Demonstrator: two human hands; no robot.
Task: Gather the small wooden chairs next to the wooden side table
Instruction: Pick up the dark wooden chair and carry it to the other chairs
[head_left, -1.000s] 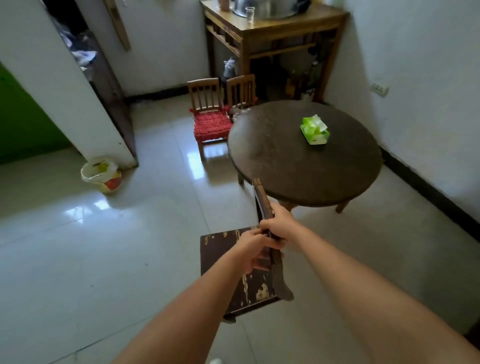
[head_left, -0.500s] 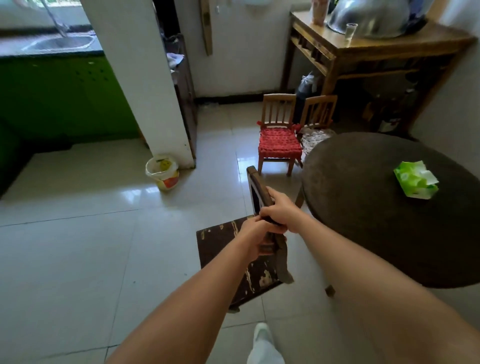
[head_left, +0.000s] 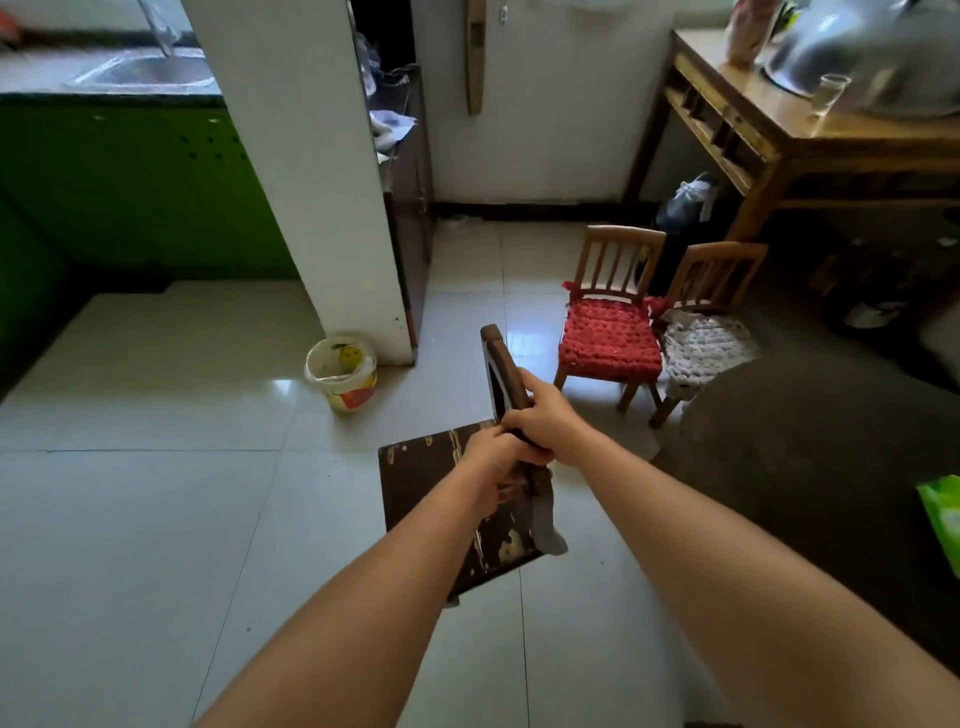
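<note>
Both arms reach forward and down, meeting over a dark chair (head_left: 441, 483). The right hand (head_left: 548, 418) wraps the top rail of its backrest, fingers clamped around the wood; the left hand (head_left: 493, 465) grips the same rail just below and touching it, fingers closed. The chair sits on the tiled floor (head_left: 156, 519) beside a round dark table (head_left: 810, 467). A red-cushioned chair (head_left: 610, 332) and a grey-cushioned chair (head_left: 709, 338) stand side by side near the wooden side table (head_left: 831, 140).

The round table (head_left: 810, 467) and green pack (head_left: 943, 519) run off the right edge.
</note>
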